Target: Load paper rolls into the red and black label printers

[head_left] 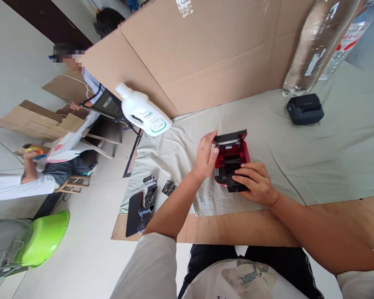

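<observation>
A small red and black label printer (246, 154) rests on the cloth in front of me with its lid (233, 136) raised. My left hand (206, 155) grips the lid's left end between thumb and fingers. Out of the printer's front hangs a black paper strip (232, 183). My right hand (256, 182) has its fingers on top of the strip, and the thumb is hidden underneath. To the left lie a black phone-like slab (133, 215), curled black label strips (150, 195) and a loose black label (168, 187).
A white jug-shaped bottle (149, 115) stands by a cardboard partition (218, 54) at the back. Toward the right are a dark boxy device (305, 114) and clear bottles (343, 47). Other people sit off to the left, beyond a green basin (50, 238) on the floor.
</observation>
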A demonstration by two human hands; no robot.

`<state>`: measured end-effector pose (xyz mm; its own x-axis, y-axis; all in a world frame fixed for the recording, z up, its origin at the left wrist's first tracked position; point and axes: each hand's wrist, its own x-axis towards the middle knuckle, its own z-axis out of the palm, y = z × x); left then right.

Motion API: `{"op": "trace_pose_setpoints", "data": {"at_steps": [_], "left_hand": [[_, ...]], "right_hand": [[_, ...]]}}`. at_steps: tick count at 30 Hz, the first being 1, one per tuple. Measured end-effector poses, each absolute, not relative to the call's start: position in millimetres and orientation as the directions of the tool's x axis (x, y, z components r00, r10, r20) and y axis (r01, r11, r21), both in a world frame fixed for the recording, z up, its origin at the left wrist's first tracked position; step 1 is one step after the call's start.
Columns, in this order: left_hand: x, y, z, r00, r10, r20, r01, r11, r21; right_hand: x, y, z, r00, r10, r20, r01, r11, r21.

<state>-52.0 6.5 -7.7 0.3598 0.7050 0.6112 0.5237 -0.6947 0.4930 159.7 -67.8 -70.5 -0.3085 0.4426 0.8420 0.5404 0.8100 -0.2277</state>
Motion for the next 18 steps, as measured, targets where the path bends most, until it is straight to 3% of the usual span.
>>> {"op": "trace_pose_setpoints", "data": {"at_steps": [4,8,18], "left_hand": [[-54,-32,-29,0.380,0.676,0.631,0.431,-0.733,0.526],[-54,-57,-52,0.372,0.670,0.642,0.461,-0.734,0.499],[-35,-55,-85,0.140,0.626,0.767,0.532,-0.701,0.475]], "right_hand": [[159,-68,-71,-0.251,0.450,0.857,0.594,0.771,-0.231],[157,-64,-72,-0.227,0.528,0.818,0.613,0.730,-0.301],[158,-58,-75,-0.195,0.609,0.769,0.682,0.647,-0.340]]}}
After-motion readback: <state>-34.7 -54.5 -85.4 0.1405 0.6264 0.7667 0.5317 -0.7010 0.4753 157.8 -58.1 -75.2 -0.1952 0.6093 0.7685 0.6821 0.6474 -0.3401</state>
